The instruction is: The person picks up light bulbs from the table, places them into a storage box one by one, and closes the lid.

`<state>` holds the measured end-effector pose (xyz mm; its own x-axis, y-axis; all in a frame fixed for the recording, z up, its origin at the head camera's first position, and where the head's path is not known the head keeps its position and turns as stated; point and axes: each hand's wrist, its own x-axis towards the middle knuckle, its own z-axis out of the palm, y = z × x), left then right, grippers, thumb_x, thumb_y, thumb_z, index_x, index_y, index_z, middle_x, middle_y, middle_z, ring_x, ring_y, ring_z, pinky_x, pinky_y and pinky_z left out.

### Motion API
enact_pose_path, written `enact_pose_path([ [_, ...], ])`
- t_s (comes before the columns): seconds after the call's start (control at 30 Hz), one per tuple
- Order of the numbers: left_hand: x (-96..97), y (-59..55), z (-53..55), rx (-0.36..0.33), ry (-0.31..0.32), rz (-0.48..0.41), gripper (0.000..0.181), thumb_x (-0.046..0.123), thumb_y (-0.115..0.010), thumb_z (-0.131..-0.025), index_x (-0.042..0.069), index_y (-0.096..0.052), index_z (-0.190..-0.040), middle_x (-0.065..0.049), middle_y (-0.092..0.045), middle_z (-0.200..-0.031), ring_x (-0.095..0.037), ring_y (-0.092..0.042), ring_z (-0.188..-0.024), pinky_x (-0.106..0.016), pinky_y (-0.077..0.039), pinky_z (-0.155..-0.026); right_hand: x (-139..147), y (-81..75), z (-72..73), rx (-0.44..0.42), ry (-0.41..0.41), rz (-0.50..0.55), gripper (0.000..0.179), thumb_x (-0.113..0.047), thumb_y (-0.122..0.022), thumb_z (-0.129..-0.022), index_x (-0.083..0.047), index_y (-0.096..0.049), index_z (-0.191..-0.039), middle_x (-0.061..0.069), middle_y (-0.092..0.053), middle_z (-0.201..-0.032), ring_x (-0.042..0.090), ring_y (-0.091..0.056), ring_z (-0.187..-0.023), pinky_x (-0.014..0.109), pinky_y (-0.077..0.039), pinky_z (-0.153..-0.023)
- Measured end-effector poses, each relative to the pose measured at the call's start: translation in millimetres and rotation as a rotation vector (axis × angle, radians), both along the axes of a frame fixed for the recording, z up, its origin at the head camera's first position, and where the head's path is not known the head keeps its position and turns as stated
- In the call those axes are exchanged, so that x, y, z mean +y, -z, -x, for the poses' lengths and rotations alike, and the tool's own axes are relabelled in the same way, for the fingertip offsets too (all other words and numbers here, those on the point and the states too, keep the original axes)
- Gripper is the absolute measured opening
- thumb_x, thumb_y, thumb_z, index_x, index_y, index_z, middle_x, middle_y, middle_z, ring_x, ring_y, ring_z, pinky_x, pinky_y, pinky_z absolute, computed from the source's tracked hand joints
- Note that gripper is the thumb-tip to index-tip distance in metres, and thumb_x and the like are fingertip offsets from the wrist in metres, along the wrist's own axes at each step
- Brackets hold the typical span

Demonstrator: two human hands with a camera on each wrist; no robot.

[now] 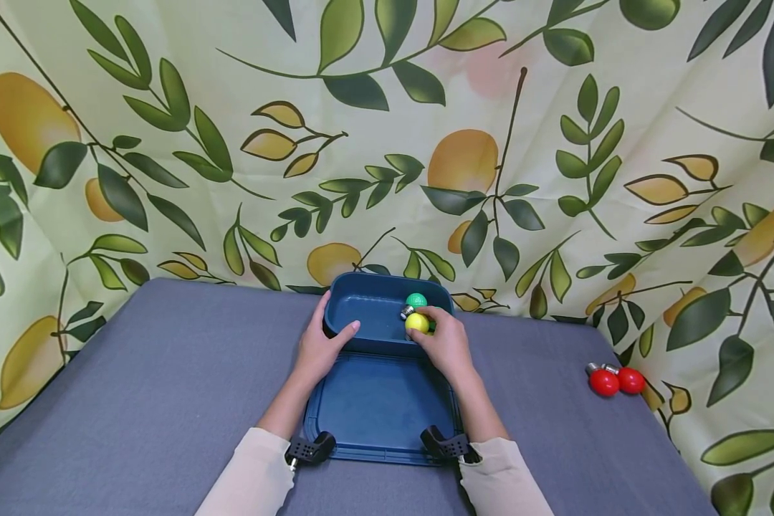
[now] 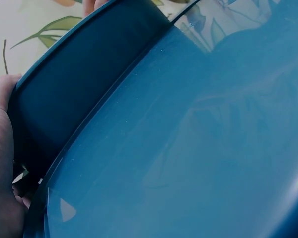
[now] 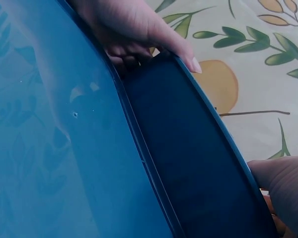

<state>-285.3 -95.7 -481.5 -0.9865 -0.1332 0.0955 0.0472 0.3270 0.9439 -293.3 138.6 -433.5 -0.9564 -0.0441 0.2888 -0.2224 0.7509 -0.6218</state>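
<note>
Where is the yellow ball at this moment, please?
In the head view, the yellow ball is at the right part of the open blue box, pinched by the right hand, just below the green ball in the picture.

Left sleeve [image 1: 248, 476] and right sleeve [image 1: 506, 476]: plain off-white, cuffs a bit rumpled. Left wrist band [image 1: 306, 451], right wrist band [image 1: 451, 448]: black, small holes, rounded inner housings.

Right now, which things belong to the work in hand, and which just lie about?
Likely in the job:
- blue box, gripped by left hand
- yellow bulb, pinched by right hand
- green bulb, inside the box
- blue lid, before it

Apparently lying about:
- two red bulbs, untouched at right
</note>
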Motion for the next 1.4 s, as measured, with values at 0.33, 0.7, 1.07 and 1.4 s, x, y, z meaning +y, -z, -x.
enact_pose_path([
  [0.33,-0.2,0.0,0.1,0.000,0.001,-0.003,0.090,0.054,-0.071,-0.090,0.037,-0.019,-0.162,-0.001,-0.026,-0.169,-0.033,-0.029,-0.154,-0.063,-0.026,-0.121,0,1.7,0.7,0.002,0.000,-0.003,0.041,-0.022,-0.082,-0.085,-0.010,-0.072,-0.123,0.014,-0.073,-0.115,0.031,-0.066,-0.105,0.047,-0.053,-0.087],
  [0.7,-0.4,2.3,-0.7,-0.002,0.006,-0.006,0.090,0.054,-0.071,-0.090,0.038,-0.018,-0.162,0.000,-0.024,-0.169,-0.033,-0.026,-0.155,-0.064,-0.025,-0.122,1,3.9,-2.3,0.037,-0.024,-0.013,0.036,-0.022,-0.079,-0.088,-0.010,-0.073,-0.122,0.016,-0.072,-0.110,0.032,-0.066,-0.102,0.048,-0.053,-0.084],
  [1.07,2.8,-1.2,0.8,0.002,0.017,-0.011,0.090,0.055,-0.071,-0.090,0.039,-0.018,-0.161,0.000,-0.025,-0.169,-0.033,-0.027,-0.155,-0.064,-0.026,-0.121,17,-16.2,-9.6,0.080,0.005,0.144,0.041,-0.026,-0.073,-0.094,-0.006,-0.067,-0.130,0.017,-0.071,-0.125,0.031,-0.069,-0.110,0.049,-0.057,-0.091],
  [1.4,1.5,0.8,0.2,-0.007,0.007,-0.020,0.090,0.055,-0.071,-0.089,0.041,-0.019,-0.161,0.000,-0.025,-0.169,-0.034,-0.026,-0.155,-0.064,-0.025,-0.121,64,-30.8,-25.9,0.139,0.069,0.125,0.043,-0.025,-0.073,-0.095,-0.005,-0.065,-0.133,0.016,-0.069,-0.129,0.033,-0.066,-0.117,0.052,-0.054,-0.100],
])
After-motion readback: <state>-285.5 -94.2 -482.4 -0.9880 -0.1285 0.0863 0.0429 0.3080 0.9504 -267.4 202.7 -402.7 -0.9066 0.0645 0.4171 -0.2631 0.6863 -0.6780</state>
